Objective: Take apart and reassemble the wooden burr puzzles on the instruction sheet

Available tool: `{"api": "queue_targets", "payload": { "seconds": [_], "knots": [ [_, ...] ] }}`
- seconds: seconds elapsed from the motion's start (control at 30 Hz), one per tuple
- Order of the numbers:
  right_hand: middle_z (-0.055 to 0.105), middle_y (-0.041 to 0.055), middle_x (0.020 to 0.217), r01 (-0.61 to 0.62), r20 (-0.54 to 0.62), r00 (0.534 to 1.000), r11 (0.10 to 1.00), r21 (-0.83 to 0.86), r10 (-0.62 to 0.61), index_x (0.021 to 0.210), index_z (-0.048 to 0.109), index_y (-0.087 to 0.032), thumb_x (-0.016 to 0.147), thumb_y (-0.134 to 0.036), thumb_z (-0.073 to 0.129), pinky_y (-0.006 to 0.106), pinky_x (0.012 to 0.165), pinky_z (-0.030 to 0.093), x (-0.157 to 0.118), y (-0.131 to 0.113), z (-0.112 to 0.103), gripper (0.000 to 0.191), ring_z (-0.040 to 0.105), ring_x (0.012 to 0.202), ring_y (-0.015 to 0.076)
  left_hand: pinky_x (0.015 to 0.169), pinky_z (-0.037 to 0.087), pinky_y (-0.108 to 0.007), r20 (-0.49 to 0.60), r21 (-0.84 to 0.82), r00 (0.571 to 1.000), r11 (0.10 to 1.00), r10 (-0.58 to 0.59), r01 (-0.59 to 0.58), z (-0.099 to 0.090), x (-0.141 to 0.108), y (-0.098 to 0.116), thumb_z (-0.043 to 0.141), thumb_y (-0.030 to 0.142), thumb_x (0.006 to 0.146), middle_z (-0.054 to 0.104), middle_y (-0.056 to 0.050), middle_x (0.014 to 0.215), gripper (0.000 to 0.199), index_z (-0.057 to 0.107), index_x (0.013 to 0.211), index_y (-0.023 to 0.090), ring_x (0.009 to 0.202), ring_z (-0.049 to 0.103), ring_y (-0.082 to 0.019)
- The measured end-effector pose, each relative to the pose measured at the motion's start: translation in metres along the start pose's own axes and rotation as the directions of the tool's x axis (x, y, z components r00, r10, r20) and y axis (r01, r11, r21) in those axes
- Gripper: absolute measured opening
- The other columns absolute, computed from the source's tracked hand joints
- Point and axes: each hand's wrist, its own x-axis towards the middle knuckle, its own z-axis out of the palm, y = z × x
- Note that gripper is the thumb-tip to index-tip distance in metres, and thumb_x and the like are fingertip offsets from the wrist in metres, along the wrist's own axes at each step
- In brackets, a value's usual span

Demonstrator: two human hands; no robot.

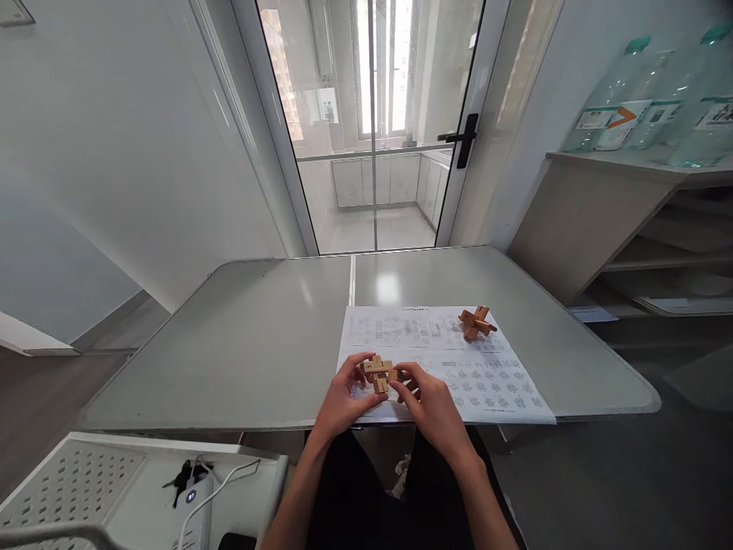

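Observation:
A light-coloured wooden burr puzzle (378, 368), made of interlocking notched sticks, is held between my two hands above the sheet's near edge. My left hand (343, 393) grips its left side, thumb at the bottom and fingers at the upper left. On the other side, my right hand (427, 399) pinches a piece at the right end with thumb and forefinger. Under the hands lies a large printed paper sheet (424, 363) covered in small diagrams. A darker, reddish wooden burr puzzle (477, 323) rests on its far right corner.
The grey table (257, 344) has a seam down its middle. At lower left, a white cart (143, 458) holds a power bank (195, 504) with cables. Large plastic bottles (658, 99) stand on a shelf unit (612, 191) at right. A glass door (375, 153) is beyond the table.

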Motion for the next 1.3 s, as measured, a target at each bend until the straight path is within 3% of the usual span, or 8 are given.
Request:
{"api": "queue_targets", "payload": {
  "seconds": [0.3, 0.57, 0.9, 1.17, 1.3],
  "knots": [
    [0.074, 0.0016, 0.102, 0.045, 0.032, 0.999, 0.995, -0.084, -0.043, 0.114, 0.064, -0.029, 0.101, -0.036, 0.055, 0.031, 0.069, 0.053, -0.002, -0.002, -0.004, 0.017, 0.070, 0.073, 0.0189, 0.095, 0.050, -0.036, 0.000, 0.066, 1.000, 0.998, 0.023, -0.023, 0.001, -0.002, 0.007, 0.085, 0.027, 0.078, 0.062, -0.007, 0.135, 0.064, 0.057, 0.136, 0.029, 0.108, 0.063, -0.023],
    [0.075, 0.0040, 0.107, 0.111, 0.033, 0.994, 0.987, -0.112, -0.108, 0.113, 0.067, -0.027, 0.102, -0.033, 0.056, 0.031, 0.072, 0.053, -0.002, -0.001, -0.005, 0.017, 0.071, 0.089, 0.0221, 0.094, 0.051, -0.035, 0.022, 0.141, 0.997, 0.987, 0.074, -0.077, 0.004, -0.003, 0.010, 0.083, 0.016, 0.073, 0.061, -0.006, 0.136, 0.062, 0.062, 0.131, 0.029, 0.106, 0.063, -0.021],
    [0.075, 0.0022, 0.108, 0.151, 0.047, 0.988, 0.979, -0.138, -0.146, 0.115, 0.067, -0.027, 0.102, -0.030, 0.056, 0.031, 0.075, 0.054, -0.003, -0.004, -0.007, 0.018, 0.071, 0.090, 0.0202, 0.099, 0.050, -0.036, 0.008, 0.164, 0.994, 0.981, 0.107, -0.106, 0.005, -0.003, 0.011, 0.084, 0.016, 0.074, 0.062, -0.007, 0.136, 0.063, 0.062, 0.131, 0.028, 0.115, 0.063, -0.023],
    [0.076, 0.0012, 0.100, 0.124, 0.031, 0.992, 0.983, -0.134, -0.121, 0.116, 0.068, -0.029, 0.100, -0.030, 0.057, 0.032, 0.074, 0.054, -0.002, -0.011, 0.000, 0.019, 0.071, 0.080, 0.0203, 0.102, 0.051, -0.041, -0.006, 0.195, 0.994, 0.975, 0.112, -0.108, 0.006, -0.001, 0.012, 0.088, 0.026, 0.075, 0.064, -0.008, 0.133, 0.061, 0.063, 0.130, 0.028, 0.116, 0.063, -0.025],
    [0.076, 0.0032, 0.105, 0.088, 0.046, 0.995, 0.995, -0.037, -0.086, 0.115, 0.069, -0.028, 0.100, -0.036, 0.059, 0.032, 0.074, 0.055, -0.002, -0.013, -0.003, 0.020, 0.072, 0.088, 0.0217, 0.102, 0.053, -0.041, -0.003, 0.151, 0.997, 0.986, 0.077, -0.076, 0.005, -0.002, 0.011, 0.087, 0.027, 0.076, 0.063, -0.008, 0.135, 0.061, 0.062, 0.132, 0.029, 0.114, 0.064, -0.025]
  ]
}}
